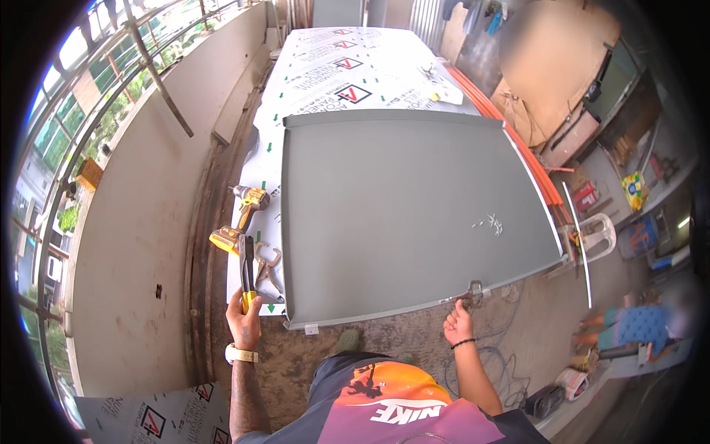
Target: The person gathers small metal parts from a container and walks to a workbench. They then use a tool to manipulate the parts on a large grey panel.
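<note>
A large grey metal panel (407,192) with turned-up edges lies in front of me. My left hand (242,324) is closed round the yellow grip of a black hand riveter (247,263), held upright beside the panel's left edge. Next to it lie a locking C-clamp (268,272) and a yellow-and-black cordless drill (240,220). At the panel's near edge, toward the right, my right hand (458,324) grips a second locking C-clamp (475,293). Whether its jaws bite on the edge I cannot tell. Several small silver rivets (491,223) sit in a heap on the panel.
Beneath the panel is a table covered with white printed sheets (310,66). A low wall (151,222) runs along the left. Orange bars (529,155) and a white plastic chair (597,235) stand right. Cables (503,362) trail on the floor. Another person (629,329) is at the lower right.
</note>
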The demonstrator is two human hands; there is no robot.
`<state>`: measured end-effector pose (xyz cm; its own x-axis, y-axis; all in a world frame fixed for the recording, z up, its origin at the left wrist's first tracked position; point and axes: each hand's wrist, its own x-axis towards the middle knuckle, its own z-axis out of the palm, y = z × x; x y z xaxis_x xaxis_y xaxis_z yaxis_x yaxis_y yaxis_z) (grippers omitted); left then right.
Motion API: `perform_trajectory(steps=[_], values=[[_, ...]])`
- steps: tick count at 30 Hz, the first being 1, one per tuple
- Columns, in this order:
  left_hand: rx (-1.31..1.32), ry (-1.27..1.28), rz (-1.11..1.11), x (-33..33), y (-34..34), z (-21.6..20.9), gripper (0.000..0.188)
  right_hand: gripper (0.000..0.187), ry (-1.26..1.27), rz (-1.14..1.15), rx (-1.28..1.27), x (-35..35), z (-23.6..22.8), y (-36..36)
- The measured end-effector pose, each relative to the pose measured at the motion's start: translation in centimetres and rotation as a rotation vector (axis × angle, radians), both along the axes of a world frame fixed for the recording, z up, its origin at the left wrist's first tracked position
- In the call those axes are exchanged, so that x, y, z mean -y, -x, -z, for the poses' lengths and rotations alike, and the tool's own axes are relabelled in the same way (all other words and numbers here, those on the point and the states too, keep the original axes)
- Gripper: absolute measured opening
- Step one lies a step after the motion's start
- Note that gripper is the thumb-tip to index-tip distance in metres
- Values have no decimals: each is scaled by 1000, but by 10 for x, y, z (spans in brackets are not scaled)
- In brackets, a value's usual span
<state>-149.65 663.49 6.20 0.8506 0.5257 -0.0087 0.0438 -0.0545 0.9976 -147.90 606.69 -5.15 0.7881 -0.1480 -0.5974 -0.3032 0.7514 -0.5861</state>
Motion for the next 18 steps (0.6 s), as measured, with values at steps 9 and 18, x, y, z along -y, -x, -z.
perform_trajectory(steps=[9,18], values=[[-208,-72,-34,-12,-3,19,65,33,36,-117,3,12,-18,18],[-346,-230,-14,-28,-13,51,63,10,395,-201,130,-15,-74,40]])
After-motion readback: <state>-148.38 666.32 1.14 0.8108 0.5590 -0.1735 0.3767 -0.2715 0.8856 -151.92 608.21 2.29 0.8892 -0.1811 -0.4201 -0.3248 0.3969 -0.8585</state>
